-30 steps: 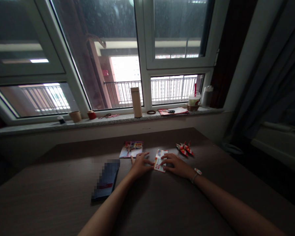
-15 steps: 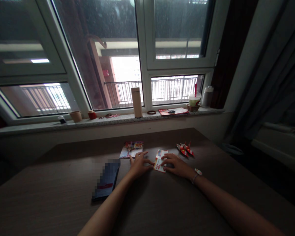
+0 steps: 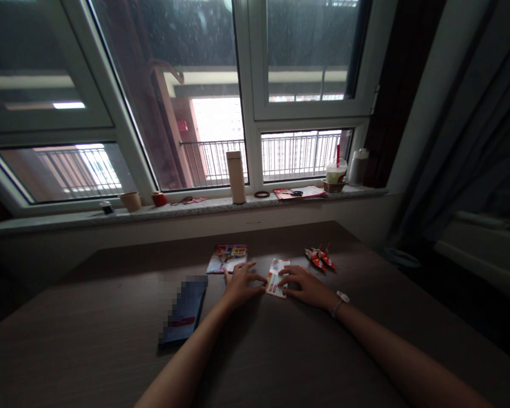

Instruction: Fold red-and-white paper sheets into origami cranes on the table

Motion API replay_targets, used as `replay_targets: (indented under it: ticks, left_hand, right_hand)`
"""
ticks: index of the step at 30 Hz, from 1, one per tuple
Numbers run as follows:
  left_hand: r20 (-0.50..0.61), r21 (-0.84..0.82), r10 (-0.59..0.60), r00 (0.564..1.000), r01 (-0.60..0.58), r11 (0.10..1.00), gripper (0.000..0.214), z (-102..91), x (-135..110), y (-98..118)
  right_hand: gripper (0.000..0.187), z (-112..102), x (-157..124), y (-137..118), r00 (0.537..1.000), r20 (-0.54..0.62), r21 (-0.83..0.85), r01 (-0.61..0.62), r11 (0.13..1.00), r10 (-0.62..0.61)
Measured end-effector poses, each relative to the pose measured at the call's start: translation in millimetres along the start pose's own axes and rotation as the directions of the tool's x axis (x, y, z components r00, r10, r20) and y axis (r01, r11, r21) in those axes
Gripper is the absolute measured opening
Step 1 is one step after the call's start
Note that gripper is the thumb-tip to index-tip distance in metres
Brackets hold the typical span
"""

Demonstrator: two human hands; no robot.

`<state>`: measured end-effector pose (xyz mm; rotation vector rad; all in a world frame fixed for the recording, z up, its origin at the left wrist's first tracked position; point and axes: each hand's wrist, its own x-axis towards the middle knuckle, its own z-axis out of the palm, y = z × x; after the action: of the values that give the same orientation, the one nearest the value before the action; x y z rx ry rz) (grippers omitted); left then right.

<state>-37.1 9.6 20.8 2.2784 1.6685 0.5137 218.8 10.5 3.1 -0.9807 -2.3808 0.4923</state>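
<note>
Barely shifted: left hand (image 3: 239, 285) and right hand (image 3: 305, 286), fingers (image 3: 289, 270) spread at paper (image 3: 274, 277), print (image 3: 273, 288) illegible

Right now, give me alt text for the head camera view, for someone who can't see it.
A person's right hand partly covers a printed paper on a dark table, the left hand at the paper's left edge. A colourful flyer and a dark device lie to the left, folded red pieces to the right. Beyond, a windowsill holds a tan bottle.

2 forearms (image 3: 190, 348) extended | left hand (image 3: 237, 286) palm-down, fingers (image 3: 255, 277) spread | right hand (image 3: 309, 287) palm-down, fingers bent
</note>
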Motion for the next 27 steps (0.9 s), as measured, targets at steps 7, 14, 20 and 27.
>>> replay_targets:
  ticks: [7, 14, 20, 27]
  left_hand:
    - [0.048, 0.061, 0.085, 0.995, -0.088, 0.994, 0.018, -4.5, -2, 7]
    - [0.026, 0.069, 0.099, 0.995, -0.101, 0.993, 0.019, 1.1, -3, 11]
    - [0.057, 0.084, 0.067, 0.996, -0.071, 0.994, 0.021, 0.8, -2, 11]
    - [0.059, 0.09, 0.067, 0.996, -0.072, 0.993, 0.025, 0.4, -3, 11]
  right_hand:
    - [0.021, 0, 1, 0, 1.0, -0.006, 0.007, -0.005, 1.0, 0.005]
    - [0.024, 3, 2, 7, 1.0, -0.001, 0.043, -0.015, 0.999, 0.015]
    - [0.032, -1, 2, 6, 0.998, 0.045, 0.059, -0.038, 0.998, 0.035]
    - [0.039, -7, 1, 1, 0.997, 0.072, 0.073, -0.046, 0.996, 0.04]
